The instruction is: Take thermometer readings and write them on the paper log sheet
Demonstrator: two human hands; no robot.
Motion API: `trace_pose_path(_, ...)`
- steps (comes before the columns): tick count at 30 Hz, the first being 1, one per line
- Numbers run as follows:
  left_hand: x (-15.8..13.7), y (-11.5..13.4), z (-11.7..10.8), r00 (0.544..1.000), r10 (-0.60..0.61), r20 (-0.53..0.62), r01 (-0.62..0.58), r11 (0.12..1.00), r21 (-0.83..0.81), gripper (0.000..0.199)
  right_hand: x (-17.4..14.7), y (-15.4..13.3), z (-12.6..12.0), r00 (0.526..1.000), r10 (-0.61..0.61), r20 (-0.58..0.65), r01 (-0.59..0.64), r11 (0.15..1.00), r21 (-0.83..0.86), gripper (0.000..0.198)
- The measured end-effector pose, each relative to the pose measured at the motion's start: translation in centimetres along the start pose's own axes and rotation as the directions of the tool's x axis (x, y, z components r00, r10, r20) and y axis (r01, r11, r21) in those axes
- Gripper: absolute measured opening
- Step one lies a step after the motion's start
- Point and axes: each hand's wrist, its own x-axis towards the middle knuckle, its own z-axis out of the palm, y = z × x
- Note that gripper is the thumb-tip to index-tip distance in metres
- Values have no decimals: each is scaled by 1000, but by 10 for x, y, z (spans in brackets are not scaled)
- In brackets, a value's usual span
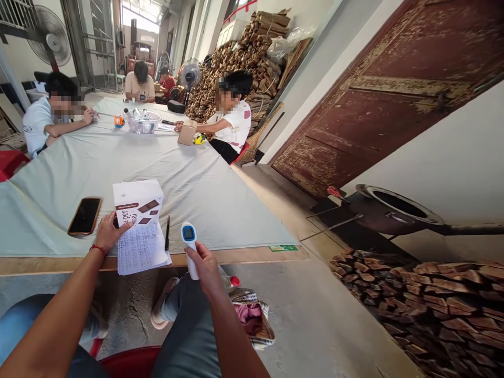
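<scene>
My right hand is wrapped round the handle of a white infrared thermometer, held upright at the table's near edge with its blue-framed screen facing me. My left hand grips the lower left side of a white box printed with brown bars, its thumb across the front. Some of the left fingers are hidden behind the box. Handwritten paper sheets lie below the box and reach past the table edge. A black pen rests beside them, and a phone lies left of my left hand.
On the cloth-covered table, farther off, stand a basket of bottles, a cardboard box and a tape measure. Several people sit around the far part. A bag is on the floor by my leg; stacked firewood lies right.
</scene>
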Motion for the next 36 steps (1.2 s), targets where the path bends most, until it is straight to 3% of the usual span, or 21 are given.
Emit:
trace_pose_path(3,0,0,0,1000,-7,4,7,1000,26,57,11,6,-11,999,-32,-33,30,997,-73,49)
trace_pose_path(6,0,1,0,1000,-16,16,15,999,50,57,32,5,-24,991,-103,-91,61,920,-387,52)
trace_pose_path(9,-1,2,-1,999,-35,17,34,999,42,58,55,0,-38,979,-150,-139,-18,616,-787,48)
trace_pose_path(11,-1,3,-1,999,-44,21,44,998,36,58,68,-4,-45,981,-144,-132,-64,399,-915,45)
trace_pose_path(13,-2,4,-1,999,-44,25,43,998,36,58,78,-6,-47,982,-144,-126,-86,255,-963,44)
trace_pose_path(15,-3,5,-2,999,-39,26,37,998,46,57,83,-5,-43,970,-213,-120,-82,183,-980,45)
trace_pose_path(17,-3,7,-2,999,-37,30,35,998,57,57,85,-2,-32,949,-312,-49,4,165,-986,45)
trace_pose_path(19,-4,7,-3,998,-46,31,44,997,68,57,85,2,-13,924,-361,123,195,170,-966,40)
trace_pose_path(21,-4,8,-3,998,-51,33,49,996,69,58,86,6,9,885,-339,320,392,170,-904,38)
trace_pose_path(23,-5,7,-4,998,-44,39,41,997,60,57,88,9,27,845,-291,448,503,152,-851,43)
trace_pose_path(27,-7,5,-4,999,-17,52,15,1000,24,58,94,8,36,811,-174,559,577,84,-812,42)
trace_pose_path(32,-9,4,-1,998,-15,56,12,999,49,61,93,-2,11,797,-133,590,599,42,-800,28)
trace_pose_path(34,-9,6,-1,998,-21,67,16,997,69,61,89,-2,0,790,-176,587,609,120,-784,25)
trace_pose_path(36,-8,10,-3,996,-23,84,15,996,94,57,86,2,-7,796,-291,530,602,304,-738,20)
